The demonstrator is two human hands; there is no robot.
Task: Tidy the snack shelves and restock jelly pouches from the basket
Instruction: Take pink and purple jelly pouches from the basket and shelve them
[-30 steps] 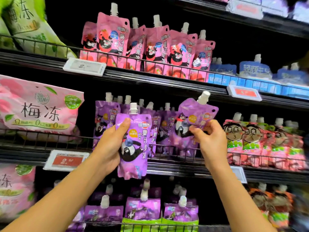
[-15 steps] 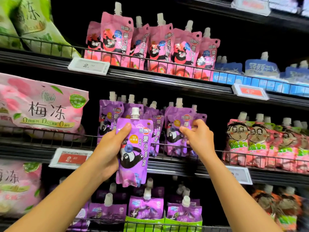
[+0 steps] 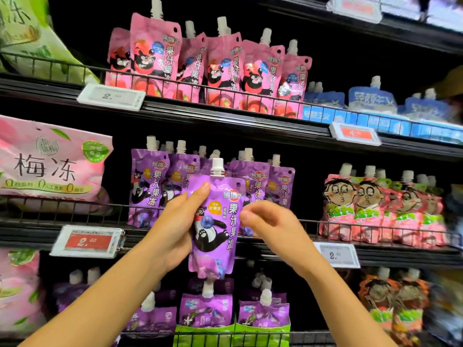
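My left hand (image 3: 175,226) grips a purple jelly pouch (image 3: 216,221) with a white cap and a bear picture, upright in front of the middle shelf. My right hand (image 3: 270,221) is just to the pouch's right, blurred, its fingers loosely curled by the pouch's edge and holding nothing that I can see. Behind both hands a row of matching purple pouches (image 3: 150,181) stands on the middle shelf (image 3: 75,224) behind a wire rail. The basket is out of view.
Pink bear pouches (image 3: 160,56) fill the shelf above, with blue pouches (image 3: 370,98) to their right. Pink face-print pouches (image 3: 350,204) stand right of the purple row. Large pink bags (image 3: 50,164) lie at left. More purple pouches (image 3: 205,309) sit on the lower shelf.
My right hand set its purple pouch into the shelf row, let go and drew back toward the held pouch. My left hand moved its pouch right, toward the centre.
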